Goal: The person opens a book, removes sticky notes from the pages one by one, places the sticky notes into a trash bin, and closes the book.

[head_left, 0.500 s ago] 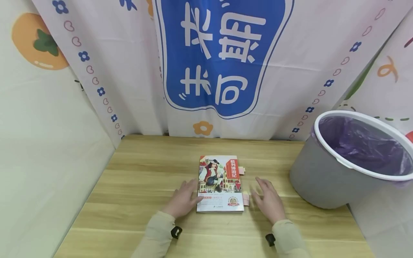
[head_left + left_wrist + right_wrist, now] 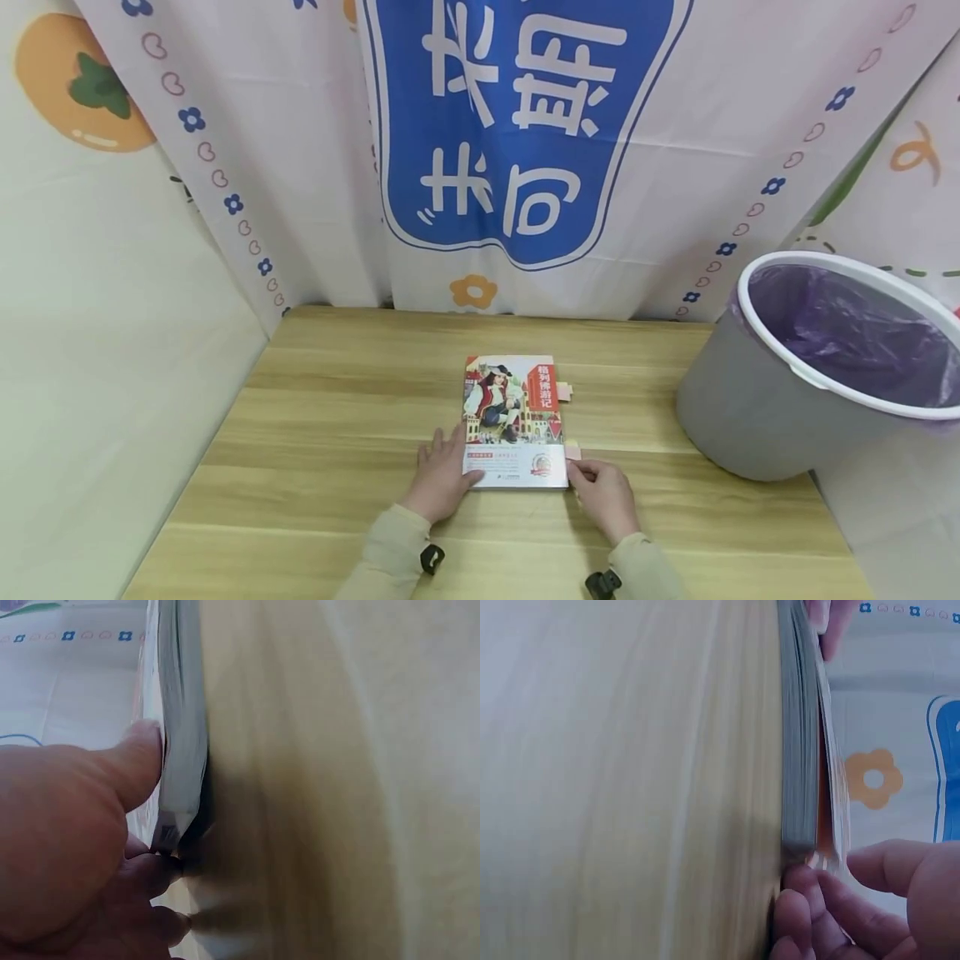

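Note:
A paperback book (image 2: 510, 417) with an illustrated front cover lies face up on the wooden table, its spine to the left. My left hand (image 2: 438, 477) holds its lower left part, the thumb on the cover and the fingers against the spine side. At the lower right corner my right hand (image 2: 603, 496) pinches the front cover (image 2: 838, 787) between thumb and fingers. A narrow gap with orange inside shows between that cover and the page block (image 2: 799, 750). Pale sticky tabs (image 2: 564, 392) stick out from the book's right edge.
A grey bin (image 2: 738, 400) lined with a purple bag stands at the table's right side. Behind the table (image 2: 337, 400) hangs a printed white curtain (image 2: 300, 167) with a blue panel. Each wrist wears a black band.
My right hand has moved left and down onto the book's lower right corner and now pinches its cover. My left hand has shifted slightly right against the book, which lies in place.

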Tool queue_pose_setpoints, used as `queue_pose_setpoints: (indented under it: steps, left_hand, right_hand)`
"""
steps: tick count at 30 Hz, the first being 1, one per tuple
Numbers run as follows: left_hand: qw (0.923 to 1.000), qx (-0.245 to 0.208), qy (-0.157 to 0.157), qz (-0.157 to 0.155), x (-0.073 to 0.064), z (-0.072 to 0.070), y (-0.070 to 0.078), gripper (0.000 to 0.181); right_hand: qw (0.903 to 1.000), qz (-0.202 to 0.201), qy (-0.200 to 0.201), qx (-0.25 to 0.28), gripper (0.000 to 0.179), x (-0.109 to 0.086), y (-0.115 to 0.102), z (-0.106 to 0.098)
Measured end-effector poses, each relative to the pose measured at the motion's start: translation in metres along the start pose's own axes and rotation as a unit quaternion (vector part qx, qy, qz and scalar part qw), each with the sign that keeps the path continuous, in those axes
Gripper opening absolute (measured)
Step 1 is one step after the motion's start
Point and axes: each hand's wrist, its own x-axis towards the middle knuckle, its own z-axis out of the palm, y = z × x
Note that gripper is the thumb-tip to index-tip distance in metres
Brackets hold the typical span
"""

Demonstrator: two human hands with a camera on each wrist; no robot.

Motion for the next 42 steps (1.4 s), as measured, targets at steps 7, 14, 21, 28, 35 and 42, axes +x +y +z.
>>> queue_pose_setpoints:
  steps: [7, 14, 21, 28, 35, 42]
  left_hand:
    - [1.0, 0.006, 0.006, -0.004, -0.001, 0.003, 0.005, 0.086]
    - [0.9999, 0.008, 0.005, -0.004, -0.004, 0.001, 0.006, 0.085]
    - [1.0, 0.001, 0.009, 0.0, -0.005, 0.002, 0.006, 0.085]
    - [0.9997, 0.022, 0.004, 0.011, -0.005, 0.009, 0.011, 0.087]
    - [0.9994, 0.024, 0.003, 0.023, -0.009, 0.014, 0.02, 0.086]
    - [0.9997, 0.011, -0.001, 0.024, -0.009, 0.012, 0.021, 0.084]
  right_hand:
    - [0.9999, 0.013, -0.001, 0.0, 0.029, -0.003, -0.007, 0.006]
    - [0.9988, 0.036, -0.017, 0.027, 0.034, -0.002, -0.008, 0.01]
    - [0.998, 0.042, -0.026, 0.04, 0.034, -0.004, -0.009, 0.011]
    - [0.9976, 0.046, -0.013, 0.051, 0.032, -0.007, -0.007, 0.005]
    - [0.9988, 0.037, 0.024, 0.019, 0.03, -0.015, -0.013, -0.008]
    - [0.9983, 0.006, 0.057, 0.011, 0.03, -0.025, -0.034, -0.011]
